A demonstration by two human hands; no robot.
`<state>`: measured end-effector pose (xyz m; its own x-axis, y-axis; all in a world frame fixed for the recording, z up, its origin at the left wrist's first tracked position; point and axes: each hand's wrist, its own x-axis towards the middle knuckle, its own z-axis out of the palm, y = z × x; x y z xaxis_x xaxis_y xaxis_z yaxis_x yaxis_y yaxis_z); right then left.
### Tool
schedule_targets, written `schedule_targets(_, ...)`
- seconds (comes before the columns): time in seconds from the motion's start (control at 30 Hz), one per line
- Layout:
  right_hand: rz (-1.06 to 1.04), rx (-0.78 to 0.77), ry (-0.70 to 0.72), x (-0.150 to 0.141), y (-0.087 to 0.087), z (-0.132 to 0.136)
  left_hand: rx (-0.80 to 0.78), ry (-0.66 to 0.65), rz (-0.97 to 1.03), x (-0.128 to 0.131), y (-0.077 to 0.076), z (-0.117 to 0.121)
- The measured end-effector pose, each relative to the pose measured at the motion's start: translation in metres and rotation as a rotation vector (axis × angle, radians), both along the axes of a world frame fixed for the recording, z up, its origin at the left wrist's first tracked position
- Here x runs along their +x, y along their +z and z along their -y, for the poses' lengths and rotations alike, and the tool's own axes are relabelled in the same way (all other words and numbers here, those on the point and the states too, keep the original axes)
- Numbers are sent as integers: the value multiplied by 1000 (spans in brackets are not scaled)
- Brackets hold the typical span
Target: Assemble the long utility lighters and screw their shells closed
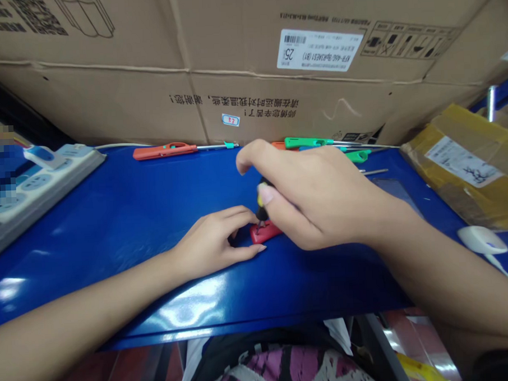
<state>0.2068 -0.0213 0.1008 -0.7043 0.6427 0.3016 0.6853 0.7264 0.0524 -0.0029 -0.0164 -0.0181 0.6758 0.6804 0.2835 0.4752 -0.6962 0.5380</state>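
My right hand (317,193) is closed around a small screwdriver (261,212) with a black and yellow handle. Its shaft points down at the end of a red plastic lighter handle (265,232) lying on the blue table. My left hand (218,237) grips the left end of that red piece between thumb and fingers. The piece's right part is hidden behind my right hand. Further back lies an orange-red long-necked lighter (166,151) with a metal tube. Behind my right hand are green lighters (306,142) and another orange one, partly covered.
A large cardboard box (148,83) walls off the table's back edge. At left stands a white power strip (47,177) with a plug in it. To the right are a taped brown package (459,164) and a white rounded device (482,240) with a cable.
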Motion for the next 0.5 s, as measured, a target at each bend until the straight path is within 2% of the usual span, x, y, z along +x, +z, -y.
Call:
schedule_targets(0.13,37,10,-44,-1,-2,0,16,2,-7,0,0,0)
schedule_targets(0.3,-5,23,40,0,-3,0,-26,-7,-26,-1,0,1)
schedule_targets(0.43,25,86,-48,-1,-4,0,-9,-4,-3,0,-1,0)
schedule_targets(0.5,18,98,-47,-2,-4,1,-13,-17,3,0,-1,-1)
